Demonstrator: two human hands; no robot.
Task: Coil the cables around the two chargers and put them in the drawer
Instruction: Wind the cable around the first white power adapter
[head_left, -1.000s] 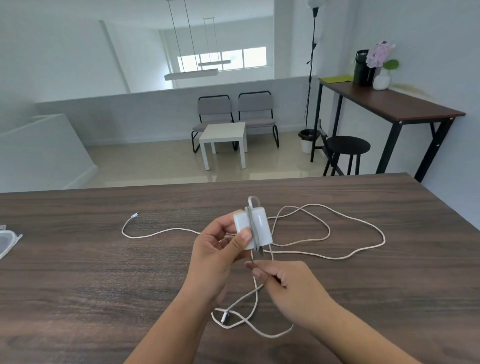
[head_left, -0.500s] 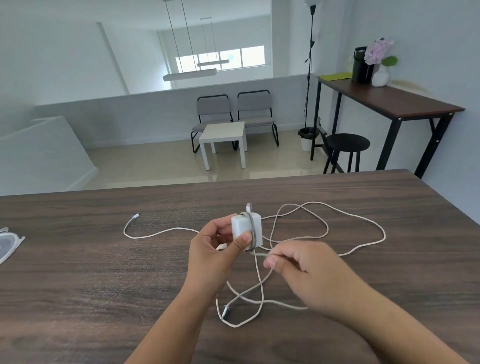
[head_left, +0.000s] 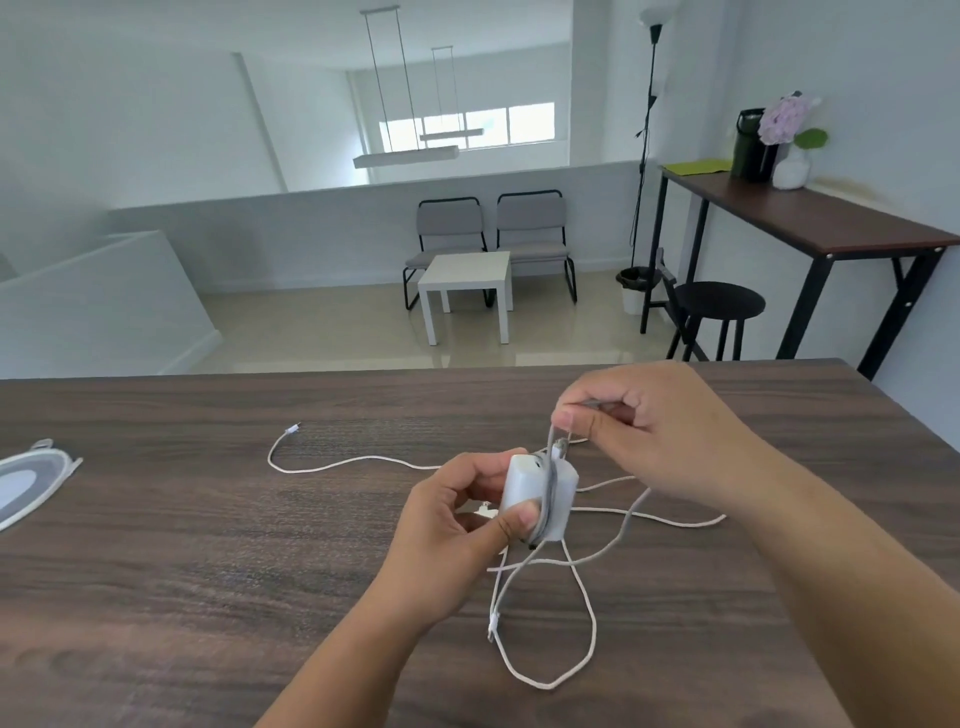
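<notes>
My left hand (head_left: 457, 514) grips a white charger block (head_left: 563, 499) just above the dark wooden table (head_left: 208, 597). A grey cable (head_left: 549, 486) is wound around the block. My right hand (head_left: 654, 436) pinches that cable above and behind the block, holding it taut. A second white cable (head_left: 343, 462) lies loose on the table, with one end at the left and loops (head_left: 571, 670) in front of the block. Something small and white (head_left: 485, 512) shows under my left hand; I cannot tell what it is. No drawer is in view.
A clear plastic lid or container (head_left: 31, 478) lies at the table's left edge. Beyond the table's far edge are a white side table (head_left: 467, 280), two chairs, a black stool (head_left: 719, 304) and a high desk (head_left: 810, 223) at the right.
My right hand has risen from below the block to above and behind it, carrying the grey cable up over the charger. The left hand still holds the block.
</notes>
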